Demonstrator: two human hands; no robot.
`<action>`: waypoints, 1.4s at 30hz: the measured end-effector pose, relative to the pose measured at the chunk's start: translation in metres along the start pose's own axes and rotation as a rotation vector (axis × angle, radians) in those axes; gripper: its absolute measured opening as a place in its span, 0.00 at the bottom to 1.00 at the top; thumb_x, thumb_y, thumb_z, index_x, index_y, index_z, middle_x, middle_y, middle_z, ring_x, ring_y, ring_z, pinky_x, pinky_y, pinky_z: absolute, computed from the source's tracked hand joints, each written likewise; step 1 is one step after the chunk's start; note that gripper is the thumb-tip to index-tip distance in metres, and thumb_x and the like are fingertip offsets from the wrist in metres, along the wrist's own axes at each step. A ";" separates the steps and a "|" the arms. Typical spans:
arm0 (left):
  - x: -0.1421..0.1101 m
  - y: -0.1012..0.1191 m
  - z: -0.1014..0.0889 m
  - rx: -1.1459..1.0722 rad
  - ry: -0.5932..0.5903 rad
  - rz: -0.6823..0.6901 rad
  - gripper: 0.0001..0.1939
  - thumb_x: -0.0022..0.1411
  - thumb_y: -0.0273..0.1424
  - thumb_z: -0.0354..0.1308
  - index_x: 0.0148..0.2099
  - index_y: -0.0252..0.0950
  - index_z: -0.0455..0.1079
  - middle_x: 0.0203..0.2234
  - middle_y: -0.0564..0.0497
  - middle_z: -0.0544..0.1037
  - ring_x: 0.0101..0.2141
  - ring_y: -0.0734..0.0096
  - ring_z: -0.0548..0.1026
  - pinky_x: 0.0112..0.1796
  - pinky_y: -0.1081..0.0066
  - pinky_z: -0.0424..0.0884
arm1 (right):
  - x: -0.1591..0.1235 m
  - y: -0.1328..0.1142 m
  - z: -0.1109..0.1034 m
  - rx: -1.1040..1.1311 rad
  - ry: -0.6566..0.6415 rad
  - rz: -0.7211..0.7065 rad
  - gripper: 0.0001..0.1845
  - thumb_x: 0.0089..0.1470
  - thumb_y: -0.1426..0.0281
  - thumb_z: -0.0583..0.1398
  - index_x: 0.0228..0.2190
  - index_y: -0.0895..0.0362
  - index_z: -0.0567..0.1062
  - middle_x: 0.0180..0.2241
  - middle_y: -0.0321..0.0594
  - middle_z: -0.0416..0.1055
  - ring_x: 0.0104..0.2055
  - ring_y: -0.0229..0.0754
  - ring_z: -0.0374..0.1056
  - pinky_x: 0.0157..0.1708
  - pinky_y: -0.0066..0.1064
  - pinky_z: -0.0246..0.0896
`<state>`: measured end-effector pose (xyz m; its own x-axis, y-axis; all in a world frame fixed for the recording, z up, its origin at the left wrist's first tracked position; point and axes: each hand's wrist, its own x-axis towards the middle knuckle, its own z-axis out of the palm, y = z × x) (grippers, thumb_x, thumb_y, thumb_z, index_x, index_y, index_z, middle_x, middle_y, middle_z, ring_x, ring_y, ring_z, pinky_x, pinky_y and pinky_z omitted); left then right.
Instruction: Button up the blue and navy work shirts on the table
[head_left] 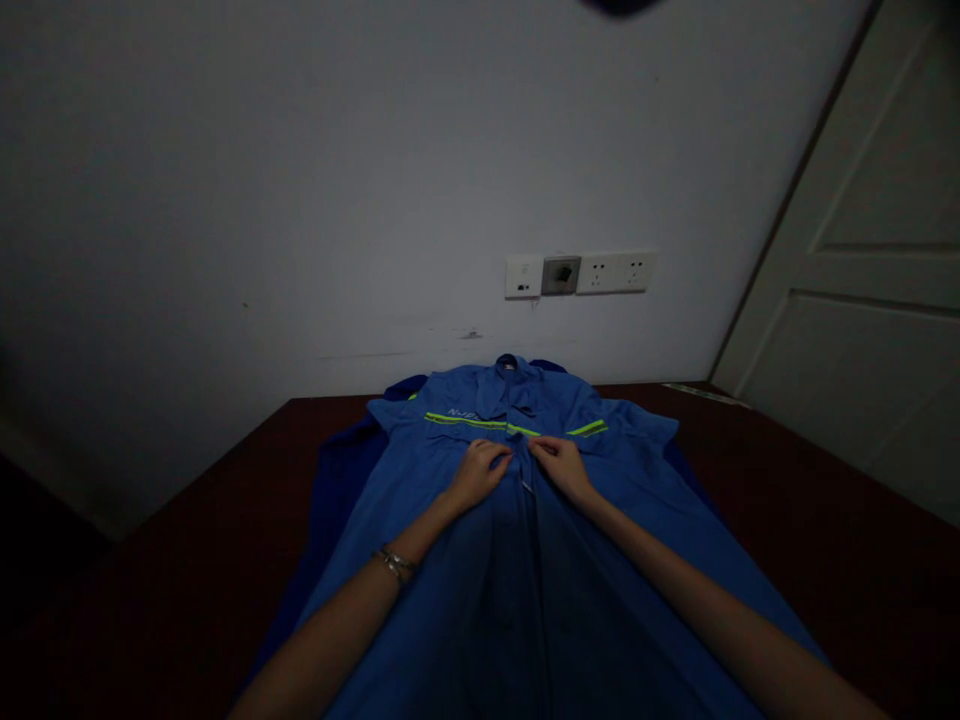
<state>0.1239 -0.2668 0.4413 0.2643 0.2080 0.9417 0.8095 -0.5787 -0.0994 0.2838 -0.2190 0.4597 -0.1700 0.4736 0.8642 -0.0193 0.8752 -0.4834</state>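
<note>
A blue work jacket [435, 540] with yellow-green stripes lies spread out, its collar toward the wall. My left hand [480, 472] pinches the left edge of its front opening, just below the chest stripe. On the other side of the opening, my right hand [561, 465] has thumb and fingers closed on the right front edge. A narrow gap in the cloth runs down between the two hands. Darker blue cloth [341, 480] shows from under the jacket at both sides. Whether a button or zip is between my fingers is too dim to tell.
The jacket lies on a dark reddish-brown surface [247, 480] that meets a pale wall [337, 200]. Power sockets [615, 273] and a grey switch plate [561, 275] sit on the wall above the collar. At the right stands a white panelled door [862, 260].
</note>
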 end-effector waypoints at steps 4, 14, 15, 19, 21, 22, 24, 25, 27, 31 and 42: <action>0.004 0.011 0.006 -0.019 0.067 -0.173 0.07 0.56 0.27 0.53 0.35 0.37 0.72 0.31 0.50 0.77 0.36 0.68 0.72 0.42 0.65 0.64 | -0.002 0.002 0.000 0.009 0.005 -0.006 0.13 0.41 0.64 0.58 0.25 0.61 0.76 0.28 0.42 0.75 0.33 0.44 0.70 0.37 0.34 0.63; 0.004 0.007 0.013 -0.144 0.057 -0.234 0.09 0.56 0.27 0.53 0.36 0.35 0.74 0.32 0.49 0.78 0.35 0.66 0.73 0.40 0.66 0.66 | -0.004 0.004 0.002 0.046 -0.011 -0.028 0.13 0.41 0.65 0.57 0.26 0.61 0.76 0.28 0.42 0.75 0.33 0.43 0.69 0.39 0.35 0.62; 0.004 0.007 0.013 -0.151 0.054 -0.244 0.09 0.56 0.26 0.53 0.36 0.35 0.74 0.33 0.48 0.78 0.35 0.66 0.73 0.41 0.66 0.65 | -0.005 0.004 0.002 0.042 -0.014 -0.030 0.12 0.41 0.65 0.57 0.25 0.60 0.76 0.28 0.41 0.75 0.33 0.43 0.69 0.39 0.35 0.62; 0.004 0.008 0.013 -0.189 0.059 -0.274 0.10 0.55 0.24 0.52 0.39 0.35 0.72 0.35 0.48 0.77 0.38 0.66 0.72 0.42 0.66 0.65 | -0.005 0.005 0.002 0.032 -0.028 -0.014 0.12 0.41 0.66 0.56 0.26 0.60 0.76 0.28 0.41 0.75 0.33 0.43 0.69 0.38 0.34 0.61; 0.003 0.009 0.013 -0.211 0.058 -0.286 0.12 0.54 0.23 0.52 0.41 0.35 0.69 0.33 0.49 0.77 0.38 0.67 0.73 0.42 0.67 0.65 | -0.005 0.005 0.002 0.016 -0.019 0.015 0.13 0.39 0.67 0.57 0.26 0.61 0.76 0.27 0.42 0.75 0.32 0.43 0.69 0.36 0.33 0.62; 0.003 0.010 0.013 -0.221 0.053 -0.290 0.13 0.54 0.22 0.52 0.42 0.35 0.68 0.32 0.50 0.76 0.37 0.68 0.73 0.41 0.68 0.65 | -0.006 0.005 0.002 0.001 -0.012 0.033 0.13 0.38 0.68 0.57 0.26 0.62 0.76 0.27 0.42 0.75 0.31 0.43 0.69 0.35 0.33 0.62; 0.002 0.011 0.013 -0.239 0.049 -0.289 0.13 0.53 0.22 0.52 0.43 0.36 0.65 0.29 0.51 0.76 0.35 0.69 0.73 0.40 0.68 0.65 | -0.006 0.005 0.002 -0.032 -0.006 0.058 0.13 0.37 0.69 0.57 0.26 0.62 0.77 0.26 0.42 0.74 0.30 0.42 0.69 0.33 0.32 0.62; 0.002 0.011 0.012 -0.245 0.050 -0.285 0.13 0.53 0.21 0.52 0.42 0.36 0.64 0.29 0.52 0.76 0.34 0.69 0.73 0.39 0.69 0.65 | -0.006 0.005 0.003 -0.045 -0.009 0.061 0.13 0.37 0.69 0.57 0.26 0.62 0.77 0.26 0.42 0.74 0.29 0.42 0.69 0.33 0.32 0.62; 0.002 0.012 0.012 -0.256 0.054 -0.279 0.12 0.52 0.21 0.52 0.41 0.36 0.63 0.28 0.53 0.75 0.33 0.70 0.73 0.38 0.70 0.64 | -0.007 0.004 0.003 -0.054 -0.023 0.051 0.13 0.38 0.68 0.57 0.26 0.62 0.77 0.26 0.42 0.74 0.29 0.42 0.69 0.32 0.32 0.62; 0.003 0.014 0.011 -0.264 0.063 -0.282 0.09 0.52 0.22 0.52 0.38 0.37 0.61 0.26 0.54 0.75 0.30 0.71 0.73 0.37 0.71 0.64 | -0.009 0.002 0.002 -0.053 -0.040 0.024 0.14 0.40 0.66 0.56 0.27 0.61 0.77 0.27 0.41 0.75 0.30 0.42 0.69 0.33 0.32 0.62; 0.004 0.023 0.005 -0.065 0.127 -0.142 0.03 0.56 0.26 0.52 0.34 0.37 0.59 0.28 0.52 0.71 0.34 0.68 0.69 0.41 0.67 0.60 | -0.009 -0.007 -0.003 -0.029 -0.044 -0.023 0.13 0.42 0.65 0.57 0.26 0.60 0.77 0.27 0.40 0.75 0.32 0.43 0.69 0.36 0.34 0.62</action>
<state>0.1461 -0.2749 0.4408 0.0784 0.1927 0.9781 0.7974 -0.6009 0.0545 0.2881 -0.2292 0.4558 -0.2134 0.4488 0.8678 0.0044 0.8887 -0.4586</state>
